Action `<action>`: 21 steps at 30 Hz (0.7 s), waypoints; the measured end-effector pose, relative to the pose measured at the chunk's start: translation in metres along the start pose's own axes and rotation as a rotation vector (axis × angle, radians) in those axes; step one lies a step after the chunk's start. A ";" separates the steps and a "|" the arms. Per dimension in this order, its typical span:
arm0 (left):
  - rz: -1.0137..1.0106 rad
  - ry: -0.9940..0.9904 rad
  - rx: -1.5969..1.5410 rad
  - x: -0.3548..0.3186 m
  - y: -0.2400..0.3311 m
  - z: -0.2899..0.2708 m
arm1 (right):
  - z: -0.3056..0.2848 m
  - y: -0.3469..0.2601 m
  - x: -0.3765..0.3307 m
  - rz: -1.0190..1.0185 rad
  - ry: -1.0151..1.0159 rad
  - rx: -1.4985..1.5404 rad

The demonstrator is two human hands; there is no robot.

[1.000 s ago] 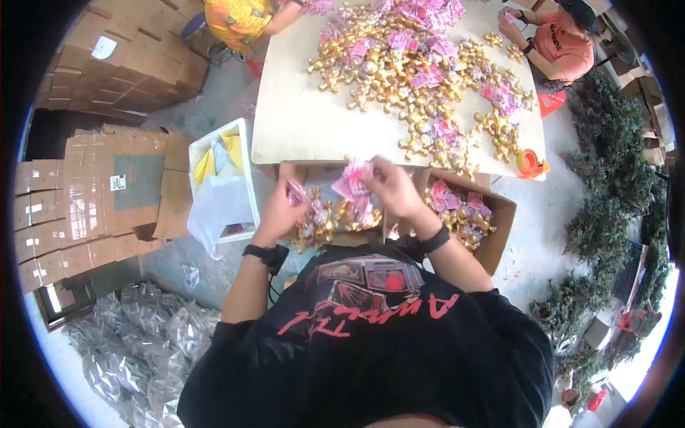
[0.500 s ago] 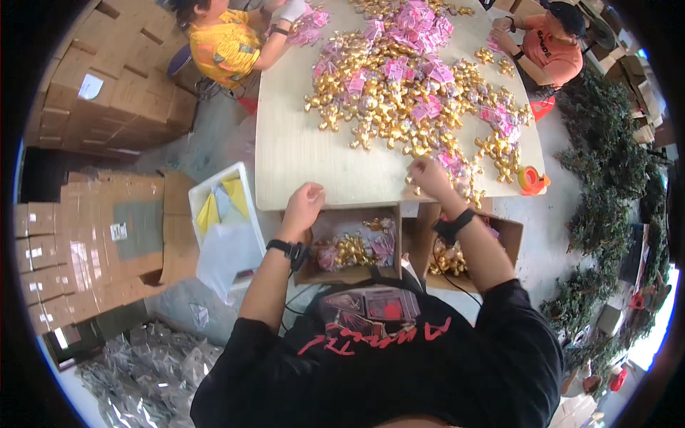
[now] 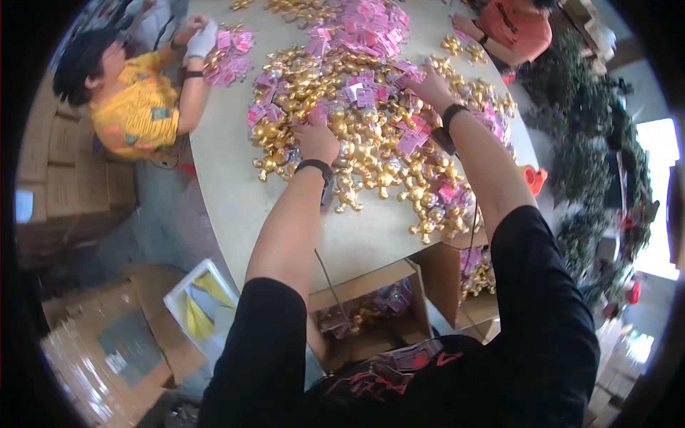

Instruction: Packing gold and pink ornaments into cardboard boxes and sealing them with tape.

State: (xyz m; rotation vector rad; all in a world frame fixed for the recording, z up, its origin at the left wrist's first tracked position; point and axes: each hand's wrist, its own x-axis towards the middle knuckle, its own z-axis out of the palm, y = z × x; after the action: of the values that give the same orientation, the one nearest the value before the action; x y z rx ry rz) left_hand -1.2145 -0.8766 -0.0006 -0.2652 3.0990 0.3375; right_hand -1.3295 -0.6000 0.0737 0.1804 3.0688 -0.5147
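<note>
A: Entry. Both arms reach far over the pale round table (image 3: 235, 185) into the heap of shiny gold plastic figurines with pink paper tags (image 3: 371, 135). The left hand (image 3: 316, 139) lies knuckles-up on the near edge of the heap, fingers curled down among the pieces. Gripping one or only pressing on them? Cannot tell.

B: The right hand (image 3: 430, 87)?

A: Deeper in, at the pink tags near the middle, fingers bent as if pinching; what it pinches is hidden under the hand. A black wristband on each wrist.

B: Progress?

A: By my judgement, early. The open brown cardboard box (image 3: 371, 321) at the table's near edge holds only a shallow layer of gold and pink pieces, and a second box (image 3: 471, 278) beside it likewise. The bulk remains on the table.

B: Anything obscured?

A: Box interiors are partly shadowed and cut by the arms. Across the table, a person in a yellow shirt (image 3: 135, 114) handles a smaller pink-tagged cluster; another in orange (image 3: 521, 32) is cropped by the rim.
</note>
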 end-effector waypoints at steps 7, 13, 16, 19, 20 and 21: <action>-0.017 -0.087 -0.219 0.007 -0.020 -0.014 | 0.022 -0.004 -0.002 -0.071 0.046 -0.229; -0.135 -0.207 -1.531 0.000 -0.034 -0.091 | -0.032 -0.006 0.005 -0.055 -0.089 0.244; -0.067 -0.167 -1.570 -0.041 -0.010 -0.159 | -0.071 0.001 -0.009 -0.090 -0.054 0.301; -0.017 -0.087 -1.491 -0.090 -0.004 -0.219 | -0.113 -0.006 -0.030 -0.157 -0.041 0.483; 0.054 -0.062 -1.550 -0.109 -0.004 -0.238 | -0.129 -0.015 -0.043 -0.209 0.037 0.545; 0.126 -0.036 -1.605 -0.129 -0.005 -0.259 | -0.145 -0.024 -0.057 -0.261 0.114 0.610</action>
State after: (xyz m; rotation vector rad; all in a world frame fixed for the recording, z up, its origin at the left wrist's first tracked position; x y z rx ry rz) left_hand -1.0847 -0.9152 0.2554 -0.0183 1.9868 2.5530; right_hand -1.2763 -0.5813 0.2213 -0.1941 2.9448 -1.4879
